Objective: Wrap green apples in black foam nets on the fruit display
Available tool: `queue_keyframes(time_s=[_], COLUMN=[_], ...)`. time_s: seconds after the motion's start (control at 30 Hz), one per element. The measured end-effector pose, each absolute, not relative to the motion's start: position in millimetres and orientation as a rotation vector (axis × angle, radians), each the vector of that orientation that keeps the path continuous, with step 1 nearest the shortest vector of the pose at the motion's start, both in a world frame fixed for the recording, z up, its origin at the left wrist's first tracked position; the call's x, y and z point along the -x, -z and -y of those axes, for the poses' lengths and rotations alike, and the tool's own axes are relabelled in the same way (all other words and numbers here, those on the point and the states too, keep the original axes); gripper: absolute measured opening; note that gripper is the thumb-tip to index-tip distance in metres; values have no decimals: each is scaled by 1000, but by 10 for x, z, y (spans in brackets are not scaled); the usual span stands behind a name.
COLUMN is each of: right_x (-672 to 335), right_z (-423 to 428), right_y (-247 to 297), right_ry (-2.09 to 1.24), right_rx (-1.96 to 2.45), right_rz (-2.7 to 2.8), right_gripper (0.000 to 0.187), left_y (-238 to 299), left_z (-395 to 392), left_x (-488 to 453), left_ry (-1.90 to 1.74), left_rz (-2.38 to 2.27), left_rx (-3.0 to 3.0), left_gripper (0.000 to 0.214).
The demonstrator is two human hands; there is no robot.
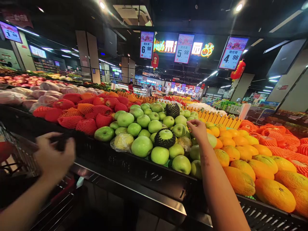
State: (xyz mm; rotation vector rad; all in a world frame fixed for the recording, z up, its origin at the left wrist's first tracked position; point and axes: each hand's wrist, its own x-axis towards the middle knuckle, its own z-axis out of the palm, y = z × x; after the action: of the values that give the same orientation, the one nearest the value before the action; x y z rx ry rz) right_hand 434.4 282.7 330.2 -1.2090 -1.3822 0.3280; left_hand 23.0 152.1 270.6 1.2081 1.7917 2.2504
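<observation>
Green apples heaped, two in black netting, right hand fingers open above, left hand fingers gripping dark object

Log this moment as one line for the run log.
left hand: holds dark object | right hand: on green apples | oranges beside

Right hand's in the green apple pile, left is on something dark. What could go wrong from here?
1. The right hand reaches into heaped green apples; pulling one out may let its neighbours roll off the black crate edge.
2. A net-sleeved apple sits loosely on top near that hand and could get knocked.
3. The left hand grips a dark object, blurred, so only one hand is free.
</observation>
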Motion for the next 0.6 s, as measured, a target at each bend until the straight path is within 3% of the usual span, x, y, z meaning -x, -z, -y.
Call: queue_keyframes(time_s=[0.1,0.2,0.3,0.4,0.6], right_x=[-4300,-4259,-4273,-4316,-4243], right_z=[-2779,-2730,-2727,-2741,-2632], right_y=[-3328,-3372,-3407,-3427,-3458], right_ry=[-391,-623,-840,-728,-469], right_rx=[1183,1048,830,859,1026], right_rz=[1440,1497,1376,1206,1328], right_gripper=[43,58,69,63,45], left_y=[-2867,-3210,-3502,-3601,-3480], left_z=[-1750,-1986,-2230,-2505,-2845], left_x=[-854,-1873,-2772,-3219,-3121], left_ry=[-2519,-2186,-1912,-1623,-1506], left_rz=[-1335,-838,-946,-1086,-1036], left_rx=[-1333,-1587,-2152,-2476,-1905], left_gripper=[36,34,29,30,29])
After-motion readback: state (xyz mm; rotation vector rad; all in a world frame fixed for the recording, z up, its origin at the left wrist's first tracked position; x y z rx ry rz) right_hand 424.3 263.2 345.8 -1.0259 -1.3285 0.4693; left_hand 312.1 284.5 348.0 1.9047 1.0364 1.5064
